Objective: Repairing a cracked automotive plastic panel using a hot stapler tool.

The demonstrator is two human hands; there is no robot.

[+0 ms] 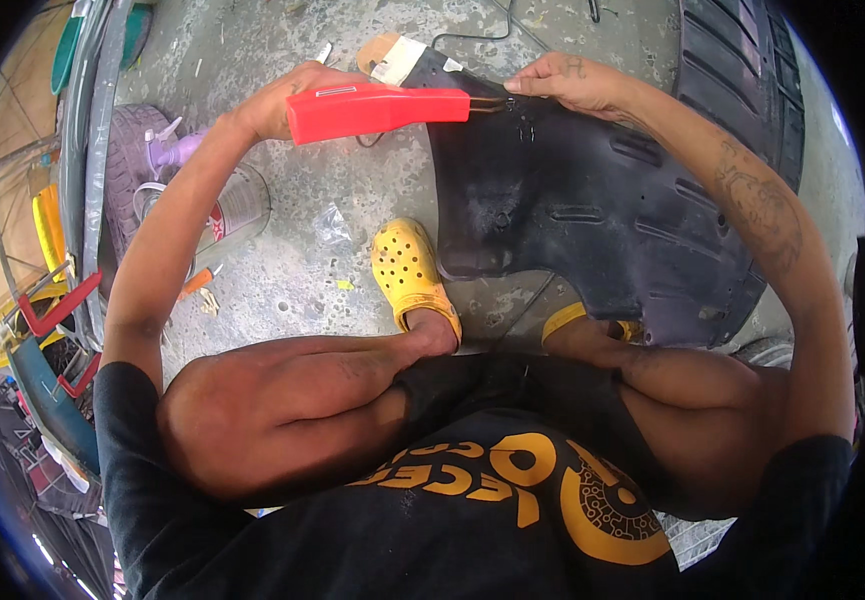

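Note:
My left hand (292,95) is wrapped round a red hot stapler (382,112), a handheld plastic welder with two copper-coloured prongs pointing right. The prong tips reach the upper edge of a black moulded plastic panel (562,210), beside small dark wire marks on it. Whether they touch is too small to tell. Just right of the tips, the fingers of my right hand (567,85) are closed at the panel's edge and seem to pinch it. The panel lies across the floor in front of my feet. A tan rounded piece with whitish tape (392,58) sits behind the stapler.
A second ribbed black panel (727,90) lies at the right. To the left are a tyre (124,160), a purple spray bottle (180,150), a container (242,205) and red clamps (64,305). A dark cable (472,37) crosses the floor; a clear bag (330,225) lies near my yellow clog (407,262).

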